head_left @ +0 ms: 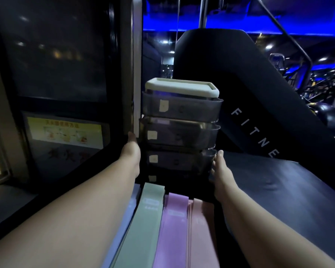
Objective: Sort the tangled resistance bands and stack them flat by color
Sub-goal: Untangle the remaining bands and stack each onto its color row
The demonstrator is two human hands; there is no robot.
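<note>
Four flat resistance bands lie side by side in front of me: a pale blue band (pixel 124 225), a green band (pixel 143 219), a purple band (pixel 172 227) and a pink band (pixel 201 229). Each lies lengthwise, edges touching, between my forearms. Behind them stands a smoky plastic drawer unit (pixel 180 132) with a white lid. My left hand (pixel 132 149) lies against its left side, thumb pointing up. My right hand (pixel 220 171) lies against its right side by the third drawer. The unit hides the fingers of both hands.
A dark cabinet door with a yellow notice (pixel 66 132) stands at the left. A black padded gym machine (pixel 240 105) lettered "FITNE" rises behind the drawers at the right. The bands and the unit rest on a dark bench surface (pixel 278 190). Blue-lit gym equipment fills the background.
</note>
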